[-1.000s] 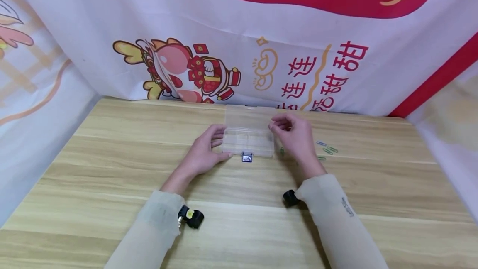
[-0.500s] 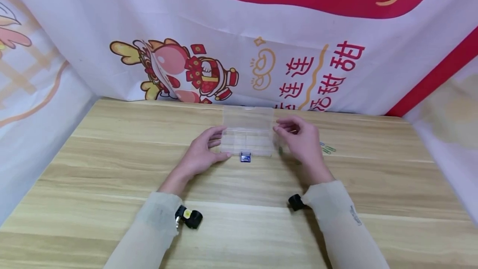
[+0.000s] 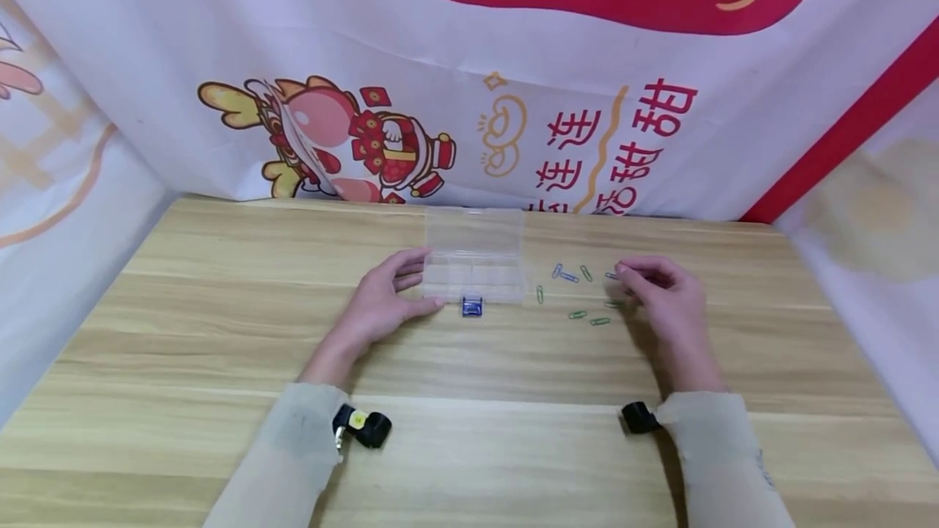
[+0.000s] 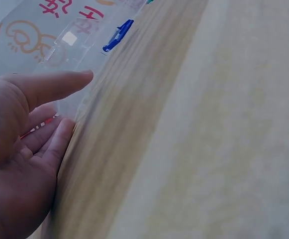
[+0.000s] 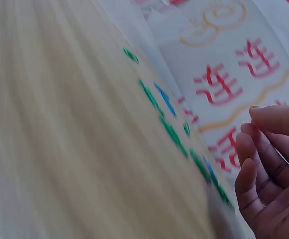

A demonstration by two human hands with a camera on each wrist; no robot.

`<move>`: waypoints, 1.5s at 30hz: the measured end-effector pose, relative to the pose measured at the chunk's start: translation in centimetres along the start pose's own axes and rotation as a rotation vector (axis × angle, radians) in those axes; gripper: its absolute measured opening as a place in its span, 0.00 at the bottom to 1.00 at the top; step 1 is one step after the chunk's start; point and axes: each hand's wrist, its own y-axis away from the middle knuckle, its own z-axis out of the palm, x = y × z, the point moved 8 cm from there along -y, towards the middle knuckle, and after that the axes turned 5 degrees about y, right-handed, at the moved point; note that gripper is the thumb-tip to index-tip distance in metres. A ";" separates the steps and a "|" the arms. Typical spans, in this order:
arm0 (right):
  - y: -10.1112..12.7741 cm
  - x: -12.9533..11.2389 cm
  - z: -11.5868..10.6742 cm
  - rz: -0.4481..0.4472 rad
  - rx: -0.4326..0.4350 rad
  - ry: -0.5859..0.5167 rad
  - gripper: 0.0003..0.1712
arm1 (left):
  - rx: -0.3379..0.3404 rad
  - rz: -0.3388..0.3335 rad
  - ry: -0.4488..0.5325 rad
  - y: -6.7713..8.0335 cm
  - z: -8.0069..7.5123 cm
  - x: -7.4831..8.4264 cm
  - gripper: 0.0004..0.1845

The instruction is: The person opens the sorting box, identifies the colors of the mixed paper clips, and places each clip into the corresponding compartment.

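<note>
A clear plastic compartment box (image 3: pixel 480 293) stands with its lid raised at the back and a blue latch (image 3: pixel 472 307) folded down at the front. My left hand (image 3: pixel 386 296) holds the box's left end, thumb at the front corner and fingers along the side. Green and blue paper clips lie scattered to the right, among them a green paper clip (image 3: pixel 540 294) beside the box and a blue paper clip (image 3: pixel 569 277). Over the right part of this scatter is my right hand (image 3: pixel 666 292), thumb and forefinger close together beside another blue clip (image 3: pixel 611 275). In the right wrist view nothing shows between its fingertips.
The wooden table (image 3: pixel 469 446) runs back to a white cloth (image 3: pixel 433 47) with red lettering and cartoon prints. The box's raised lid (image 3: pixel 474 231) is near this cloth. Side cloths border the table left and right.
My right hand has moved right, from the box's right end to the scattered paper clips, bringing more clips into sight. My left hand stays at the box.
</note>
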 end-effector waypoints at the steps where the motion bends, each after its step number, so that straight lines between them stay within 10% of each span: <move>1: -0.1 0.4 -0.4 0.007 0.005 -0.011 0.18 | -0.002 -0.002 0.004 0.0 -0.1 0.0 0.44; 45: 0.8 0.8 -0.4 -0.288 -0.246 0.517 0.22 | -0.107 -0.085 0.126 0.0 -1.2 0.3 0.43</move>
